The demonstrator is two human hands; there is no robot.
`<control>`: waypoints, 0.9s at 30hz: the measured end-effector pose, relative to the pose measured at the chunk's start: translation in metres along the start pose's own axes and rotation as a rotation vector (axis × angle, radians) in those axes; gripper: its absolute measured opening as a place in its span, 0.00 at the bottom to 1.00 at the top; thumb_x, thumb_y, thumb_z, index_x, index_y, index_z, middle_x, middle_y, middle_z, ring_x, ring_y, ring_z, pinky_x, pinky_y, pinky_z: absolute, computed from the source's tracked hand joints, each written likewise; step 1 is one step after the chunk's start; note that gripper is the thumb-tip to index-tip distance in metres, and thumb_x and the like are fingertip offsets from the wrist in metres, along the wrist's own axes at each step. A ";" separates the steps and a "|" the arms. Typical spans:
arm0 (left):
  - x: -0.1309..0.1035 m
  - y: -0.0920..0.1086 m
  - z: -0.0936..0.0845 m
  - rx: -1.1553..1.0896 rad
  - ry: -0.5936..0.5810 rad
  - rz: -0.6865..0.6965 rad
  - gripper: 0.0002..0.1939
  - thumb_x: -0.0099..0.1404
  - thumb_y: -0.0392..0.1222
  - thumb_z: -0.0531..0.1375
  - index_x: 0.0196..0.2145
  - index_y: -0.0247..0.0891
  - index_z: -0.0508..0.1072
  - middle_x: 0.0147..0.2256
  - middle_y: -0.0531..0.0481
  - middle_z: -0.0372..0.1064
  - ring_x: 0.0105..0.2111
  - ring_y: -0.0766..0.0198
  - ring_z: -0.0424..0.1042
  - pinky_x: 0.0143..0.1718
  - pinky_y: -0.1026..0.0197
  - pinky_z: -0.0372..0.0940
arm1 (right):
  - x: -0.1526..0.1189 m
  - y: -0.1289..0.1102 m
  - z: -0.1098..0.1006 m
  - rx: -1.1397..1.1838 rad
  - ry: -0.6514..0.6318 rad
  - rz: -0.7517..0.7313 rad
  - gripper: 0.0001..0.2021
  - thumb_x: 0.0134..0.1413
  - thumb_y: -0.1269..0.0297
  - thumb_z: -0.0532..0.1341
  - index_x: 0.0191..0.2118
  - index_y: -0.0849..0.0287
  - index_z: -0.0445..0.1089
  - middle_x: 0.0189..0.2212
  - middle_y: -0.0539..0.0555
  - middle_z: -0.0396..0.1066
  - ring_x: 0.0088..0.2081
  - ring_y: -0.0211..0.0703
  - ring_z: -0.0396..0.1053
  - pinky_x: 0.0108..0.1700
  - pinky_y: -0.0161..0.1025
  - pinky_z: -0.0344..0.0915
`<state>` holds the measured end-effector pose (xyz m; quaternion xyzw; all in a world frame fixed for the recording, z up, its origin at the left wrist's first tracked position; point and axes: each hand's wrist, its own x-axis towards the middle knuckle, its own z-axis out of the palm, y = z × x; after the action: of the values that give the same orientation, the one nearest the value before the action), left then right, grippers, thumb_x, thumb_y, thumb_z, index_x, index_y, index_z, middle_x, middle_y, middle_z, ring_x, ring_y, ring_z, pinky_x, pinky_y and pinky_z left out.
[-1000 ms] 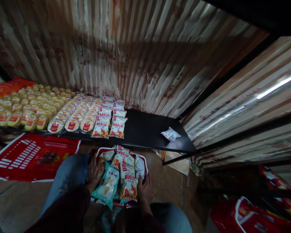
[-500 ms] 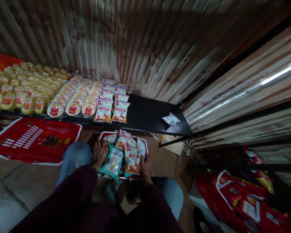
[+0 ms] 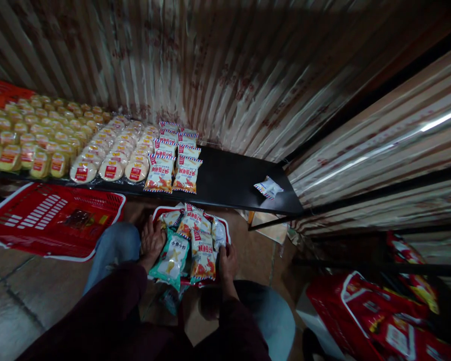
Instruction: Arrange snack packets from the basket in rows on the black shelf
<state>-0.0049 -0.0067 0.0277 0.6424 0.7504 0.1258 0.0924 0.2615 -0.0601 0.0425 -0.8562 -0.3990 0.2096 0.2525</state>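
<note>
Between my knees stands a small basket (image 3: 228, 231) with a white rim, filled with snack bags. My left hand (image 3: 152, 239) lies at its left side, fingers over the rim, beside a green snack bag (image 3: 172, 256). My right hand (image 3: 228, 259) is curled round the right side of the rim, next to a white bag (image 3: 218, 233). Red-and-white snack bags (image 3: 203, 254) lie in the middle of the basket. Both hands seem to grip the rim; the undersides of the fingers are hidden.
Beyond the basket runs a black shelf (image 3: 229, 180) with rows of yellow cakes (image 3: 39, 163), round pastries (image 3: 110, 169) and upright snack bags (image 3: 160, 173). One small bag (image 3: 269, 187) lies at its right end. A red basket (image 3: 56, 220) is at left, red packages (image 3: 394, 321) at right.
The view has shifted slightly. The basket, with both hands at its sides, appears a little lower and nearer to me. The bags in it keep about the same arrangement.
</note>
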 end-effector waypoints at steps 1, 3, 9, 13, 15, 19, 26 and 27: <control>0.000 0.000 0.002 -0.001 0.002 0.006 0.22 0.64 0.39 0.50 0.54 0.34 0.67 0.62 0.36 0.52 0.57 0.44 0.58 0.54 0.47 0.58 | 0.002 0.001 0.000 0.015 -0.018 0.021 0.27 0.51 0.48 0.47 0.49 0.59 0.68 0.53 0.62 0.67 0.53 0.55 0.65 0.50 0.45 0.62; 0.001 -0.001 0.008 -0.007 0.013 0.015 0.21 0.64 0.38 0.50 0.53 0.33 0.69 0.61 0.35 0.52 0.56 0.44 0.59 0.54 0.47 0.59 | 0.007 0.006 0.002 0.010 0.027 0.078 0.30 0.50 0.46 0.47 0.50 0.62 0.67 0.54 0.64 0.66 0.52 0.58 0.66 0.48 0.47 0.62; 0.006 -0.006 0.024 -0.097 0.100 0.047 0.20 0.63 0.39 0.48 0.48 0.34 0.72 0.56 0.38 0.61 0.58 0.48 0.56 0.59 0.47 0.55 | 0.021 0.013 0.002 0.029 0.007 0.085 0.29 0.51 0.43 0.47 0.43 0.61 0.70 0.41 0.64 0.75 0.42 0.57 0.72 0.40 0.44 0.65; 0.007 0.000 0.017 -0.129 0.095 0.020 0.20 0.62 0.40 0.50 0.49 0.41 0.72 0.53 0.45 0.65 0.58 0.51 0.57 0.59 0.47 0.55 | 0.030 0.010 -0.007 0.059 -0.080 0.065 0.26 0.51 0.43 0.47 0.39 0.58 0.71 0.36 0.62 0.76 0.39 0.57 0.73 0.37 0.43 0.66; 0.006 0.004 0.015 -0.124 0.119 0.002 0.20 0.62 0.40 0.50 0.50 0.39 0.71 0.54 0.44 0.64 0.59 0.51 0.56 0.60 0.49 0.55 | 0.034 0.010 -0.012 0.056 -0.101 0.060 0.25 0.50 0.43 0.47 0.37 0.57 0.71 0.34 0.61 0.76 0.38 0.57 0.74 0.36 0.43 0.66; 0.002 0.008 0.024 -0.116 0.189 -0.011 0.19 0.62 0.39 0.50 0.48 0.37 0.71 0.56 0.42 0.61 0.59 0.51 0.57 0.59 0.49 0.57 | 0.038 0.016 -0.016 0.067 -0.123 -0.020 0.26 0.48 0.41 0.47 0.34 0.56 0.71 0.35 0.61 0.76 0.39 0.56 0.74 0.39 0.43 0.67; 0.003 0.000 0.037 -0.140 0.237 0.016 0.19 0.60 0.37 0.50 0.46 0.36 0.73 0.54 0.40 0.63 0.58 0.49 0.58 0.57 0.48 0.59 | 0.034 0.024 -0.009 0.107 -0.103 -0.020 0.29 0.50 0.41 0.46 0.40 0.59 0.70 0.39 0.64 0.75 0.42 0.57 0.73 0.43 0.45 0.67; 0.003 -0.001 0.037 -0.140 0.230 0.014 0.19 0.60 0.37 0.50 0.46 0.37 0.73 0.54 0.41 0.63 0.58 0.49 0.58 0.57 0.48 0.59 | 0.034 0.024 -0.008 0.108 -0.092 -0.020 0.29 0.50 0.40 0.46 0.40 0.59 0.70 0.40 0.64 0.75 0.43 0.57 0.73 0.44 0.45 0.67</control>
<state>0.0043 -0.0016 -0.0074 0.6210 0.7409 0.2511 0.0496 0.2998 -0.0490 0.0292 -0.8268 -0.4066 0.2676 0.2819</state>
